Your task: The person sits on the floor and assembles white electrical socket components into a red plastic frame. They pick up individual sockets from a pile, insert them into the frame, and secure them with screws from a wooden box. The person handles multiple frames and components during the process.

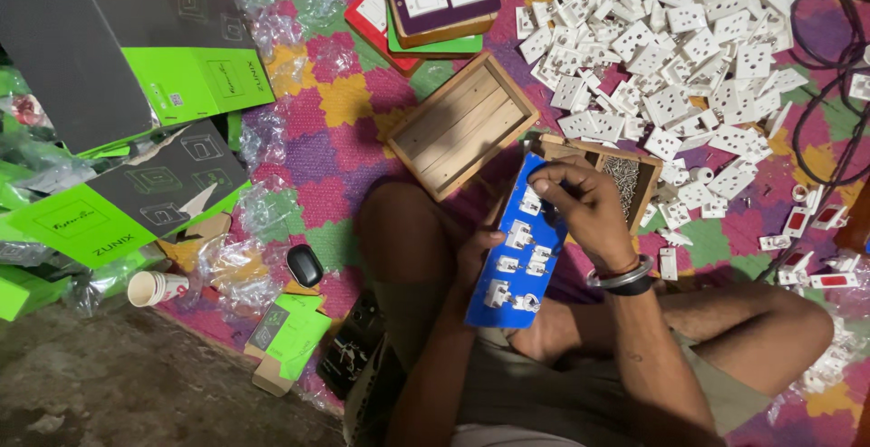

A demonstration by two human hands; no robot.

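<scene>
A blue switch panel [521, 247] is held over the lap of a seated person, seen from above.

The panel is gripped from below by the left hand [473, 261], whose fingers are curled round its left edge. The right hand [580, 207] is laid on the panel's far end, fingers bent and pinched at a white fitting there; whether anything small is held between the fingertips cannot be told. The panel's long axis runs from near to far, with the far end tilted slightly to the right, and white fittings are seen along its face. Just beyond it, a small wooden tray of screws [625, 179] is set, with an empty wooden box [462, 125] to its left. A heap of white sockets [671, 57] is spread far right on a coloured mat [317, 130]. Green and black cartons [118, 75] are piled at left.
</scene>
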